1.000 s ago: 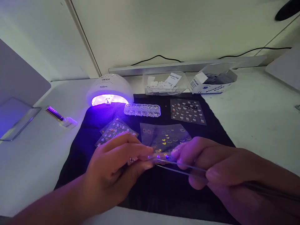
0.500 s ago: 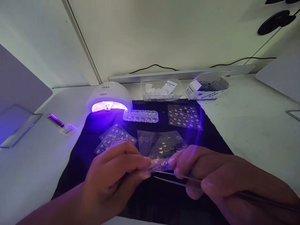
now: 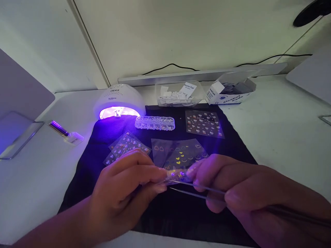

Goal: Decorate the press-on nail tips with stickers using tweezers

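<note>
My left hand (image 3: 126, 189) is closed, its thumb and index finger pinching the near edge of a clear sticker sheet (image 3: 176, 176). Two small shiny purple-lit spots show on that sheet. In my right hand (image 3: 240, 186) is a pair of metal tweezers (image 3: 188, 193), tips apart and pointing left just below the sheet's edge. The right fingertips meet the sheet's right side. Beyond lies transparent film with yellow hearts (image 3: 179, 156); whether it is one piece with the pinched sheet I cannot tell.
A lit nail lamp (image 3: 119, 100) stands at the back left of the black cloth (image 3: 160, 220). Around it are a rhinestone case (image 3: 155, 123), sticker sheets (image 3: 129, 146), another sticker sheet (image 3: 204, 124), and a polish bottle (image 3: 73, 137). Behind are a clear tub (image 3: 157, 98) and an alcohol pad box (image 3: 232, 98).
The view has shifted slightly, so the background sits a little higher. Both hands keep their hold on the sheet and tweezers, with barely any movement.
</note>
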Demonstrator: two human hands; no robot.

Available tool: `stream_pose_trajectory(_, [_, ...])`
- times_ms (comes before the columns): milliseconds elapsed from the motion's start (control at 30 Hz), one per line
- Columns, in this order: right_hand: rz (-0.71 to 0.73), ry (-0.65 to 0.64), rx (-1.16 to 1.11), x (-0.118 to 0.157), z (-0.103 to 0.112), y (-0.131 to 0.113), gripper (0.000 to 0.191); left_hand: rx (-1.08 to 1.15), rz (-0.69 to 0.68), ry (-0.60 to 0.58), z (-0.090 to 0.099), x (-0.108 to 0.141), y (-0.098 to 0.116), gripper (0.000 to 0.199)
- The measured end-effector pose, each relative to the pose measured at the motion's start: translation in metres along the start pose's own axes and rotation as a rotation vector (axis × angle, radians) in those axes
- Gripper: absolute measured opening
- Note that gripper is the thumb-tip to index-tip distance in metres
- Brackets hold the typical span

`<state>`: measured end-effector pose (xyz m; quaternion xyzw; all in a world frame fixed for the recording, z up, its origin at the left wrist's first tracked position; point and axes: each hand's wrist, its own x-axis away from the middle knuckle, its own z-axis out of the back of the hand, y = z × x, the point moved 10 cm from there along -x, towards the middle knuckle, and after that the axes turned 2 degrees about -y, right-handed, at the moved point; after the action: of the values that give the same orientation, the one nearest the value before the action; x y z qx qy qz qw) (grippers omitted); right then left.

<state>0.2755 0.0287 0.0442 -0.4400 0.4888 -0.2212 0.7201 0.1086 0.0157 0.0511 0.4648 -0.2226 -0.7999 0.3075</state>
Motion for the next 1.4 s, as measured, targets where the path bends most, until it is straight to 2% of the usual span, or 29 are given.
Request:
stream_pose_trajectory(167, [-0.001,-0.017,0.003,0.002,0.000,0.000,0.018,-0.013,-0.009,-0.022,-0.001,-0.001,0.001,0.013])
stream_pose_trajectory(333, [0.027,-0.034,0.063,0.001,-0.001,-0.003,0.012,0.006,-0.014,-0.010,0.000,-0.001,0.002,0.014])
stream_pose_trajectory(467, [-0.016,-0.005,0.040,0.000,0.000,-0.001,0.012,-0.001,0.000,-0.015,0.000,0.000,0.000,0.014])
stream_pose_trajectory(800, [0.036,-0.032,-0.022,-0.005,-0.003,-0.002,0.014,0.008,0.008,-0.010,0.002,0.000,-0.003,0.013])
stream_pose_trajectory(1200, [-0.049,0.035,-0.030,-0.001,-0.001,0.002,0.011,0.083,0.086,0.015,0.001,0.004,-0.010,0.016])
stream_pose_trajectory(1400, [-0.015,0.013,-0.037,-0.003,-0.002,0.001,0.013,0.096,0.105,0.022,-0.001,0.004,-0.011,0.014])
